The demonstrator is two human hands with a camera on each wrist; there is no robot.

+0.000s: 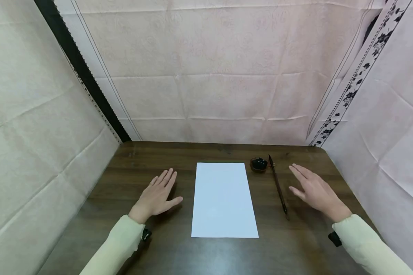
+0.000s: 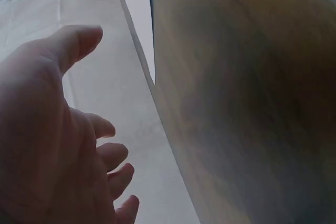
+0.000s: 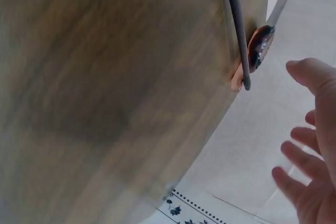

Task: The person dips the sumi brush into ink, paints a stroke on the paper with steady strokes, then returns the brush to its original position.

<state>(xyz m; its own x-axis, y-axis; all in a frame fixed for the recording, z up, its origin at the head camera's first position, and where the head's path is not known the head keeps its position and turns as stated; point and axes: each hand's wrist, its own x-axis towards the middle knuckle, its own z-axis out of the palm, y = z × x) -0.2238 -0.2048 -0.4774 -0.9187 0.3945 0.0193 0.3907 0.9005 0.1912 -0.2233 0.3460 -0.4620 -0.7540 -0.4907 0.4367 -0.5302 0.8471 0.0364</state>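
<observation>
A blank white sheet of paper lies upright in the middle of the dark wooden table. My left hand hovers to its left, fingers spread and holding nothing. On the other side, my right hand is held palm down with straight fingers, also holding nothing. Nearest to it is a dark calligraphy brush, its tip pointing away and a small hanging loop at the near end. By the brush's tip stands a small ink dish with a black inside. In the right wrist view the brush leans on the dish's edge.
Pale patterned cloth hangs behind the table and along both sides. A black strip runs down the left corner, and a floral border down the right one. Both wrists carry small black devices below light sleeves.
</observation>
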